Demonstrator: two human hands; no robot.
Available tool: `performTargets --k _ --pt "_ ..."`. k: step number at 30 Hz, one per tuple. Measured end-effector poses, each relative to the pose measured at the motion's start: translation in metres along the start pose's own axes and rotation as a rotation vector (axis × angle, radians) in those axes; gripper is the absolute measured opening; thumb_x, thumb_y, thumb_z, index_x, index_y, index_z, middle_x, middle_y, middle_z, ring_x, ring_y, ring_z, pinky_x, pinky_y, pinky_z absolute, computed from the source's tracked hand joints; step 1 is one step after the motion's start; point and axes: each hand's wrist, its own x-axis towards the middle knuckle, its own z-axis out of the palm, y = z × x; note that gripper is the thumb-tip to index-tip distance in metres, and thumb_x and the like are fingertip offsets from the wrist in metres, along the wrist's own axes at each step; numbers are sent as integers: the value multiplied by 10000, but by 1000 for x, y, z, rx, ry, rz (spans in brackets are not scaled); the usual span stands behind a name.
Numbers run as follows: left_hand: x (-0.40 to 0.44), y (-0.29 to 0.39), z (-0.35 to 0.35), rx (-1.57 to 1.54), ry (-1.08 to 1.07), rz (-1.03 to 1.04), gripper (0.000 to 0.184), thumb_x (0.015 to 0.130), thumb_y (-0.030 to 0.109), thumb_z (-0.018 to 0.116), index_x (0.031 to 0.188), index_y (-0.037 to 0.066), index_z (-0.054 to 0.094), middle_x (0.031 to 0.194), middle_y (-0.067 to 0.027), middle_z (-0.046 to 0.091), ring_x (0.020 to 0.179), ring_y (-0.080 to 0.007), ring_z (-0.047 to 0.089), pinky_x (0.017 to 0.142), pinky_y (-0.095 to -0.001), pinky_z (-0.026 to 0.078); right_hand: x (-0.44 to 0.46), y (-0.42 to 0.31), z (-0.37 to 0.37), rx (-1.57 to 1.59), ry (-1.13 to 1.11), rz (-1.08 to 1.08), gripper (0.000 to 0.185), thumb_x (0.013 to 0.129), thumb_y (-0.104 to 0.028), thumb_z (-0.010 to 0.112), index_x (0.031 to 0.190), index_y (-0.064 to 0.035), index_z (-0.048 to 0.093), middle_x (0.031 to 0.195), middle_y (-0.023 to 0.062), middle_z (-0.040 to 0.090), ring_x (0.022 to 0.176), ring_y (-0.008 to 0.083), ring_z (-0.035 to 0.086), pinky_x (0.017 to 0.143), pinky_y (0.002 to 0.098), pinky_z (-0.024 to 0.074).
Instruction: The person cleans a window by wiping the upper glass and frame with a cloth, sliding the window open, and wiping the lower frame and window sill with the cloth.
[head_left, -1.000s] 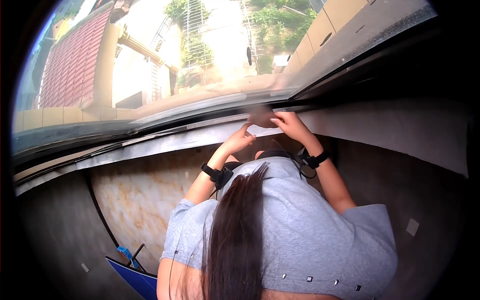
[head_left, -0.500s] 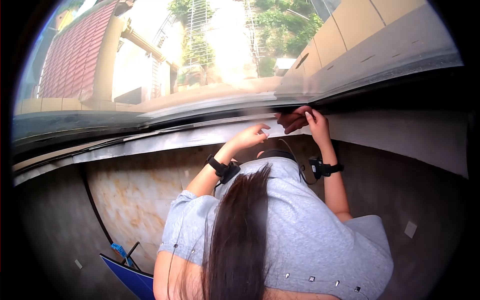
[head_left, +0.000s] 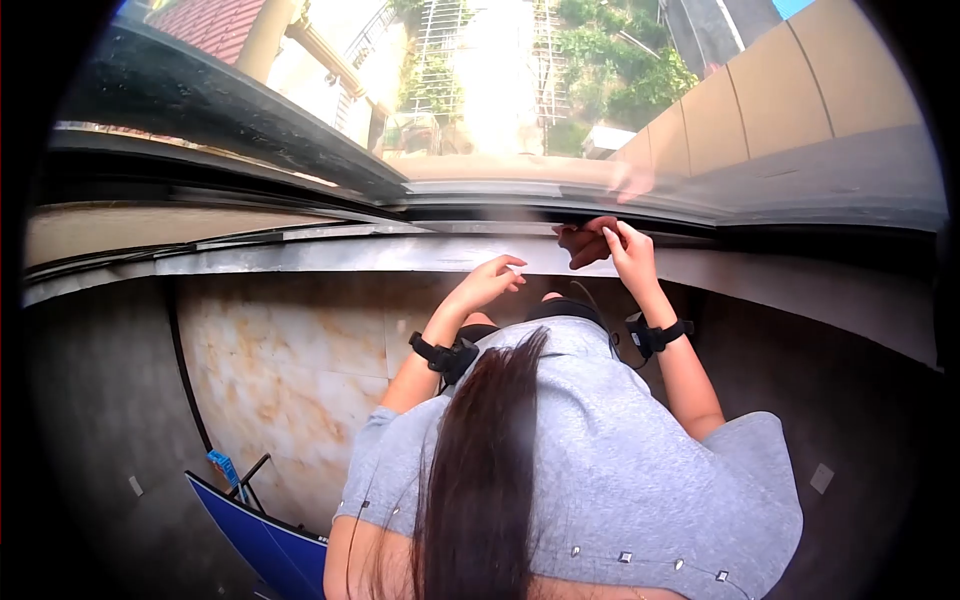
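Note:
My right hand (head_left: 632, 255) pinches a dark reddish-brown cloth (head_left: 585, 244), which hangs bunched from the fingertips at the window's lower frame. To its left, over the pale sill (head_left: 400, 255), is my left hand (head_left: 487, 282), its fingers loosely bent and apart with nothing in them. It does not touch the cloth. Both wrists carry black straps with small devices. The window glass (head_left: 500, 110) stands just beyond the hands.
Below the sill is a marbled panel (head_left: 290, 350). A blue board (head_left: 255, 540) and a small blue item (head_left: 222, 464) are at the lower left. Outside are a red tiled roof (head_left: 215, 25), plants and a beige wall (head_left: 740, 110).
The right hand has moved right with the cloth, away from the left hand. The left hand has let go of the cloth's edge area. The view has swung to the right.

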Motion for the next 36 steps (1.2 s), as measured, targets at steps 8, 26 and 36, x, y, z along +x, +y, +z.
performTargets --k 8,26,36 --pt "-41 -39 -60 9 68 -12 317 865 197 448 1147 57 488 961 -84 604 811 -136 572 713 -257 443 20 -50 111 -46 0 -234 135 851 -48 460 879 9 580 700 122 634 638 206 637 577 269 482" --pt "-29 -38 -98 187 -121 -105 407 834 246 440 1186 41 437 951 -102 616 844 -178 600 738 -309 452 18 -19 134 -87 432 17 185 822 -149 532 818 22 603 576 133 572 507 160 578 487 284 445" --pt "34 -33 -77 -116 -383 -149 403 888 287 413 1224 65 408 1037 -134 589 863 -189 594 768 -283 462 1 71 -11 -149 878 318 246 830 -222 513 876 -8 625 736 160 630 685 254 625 649 332 473"
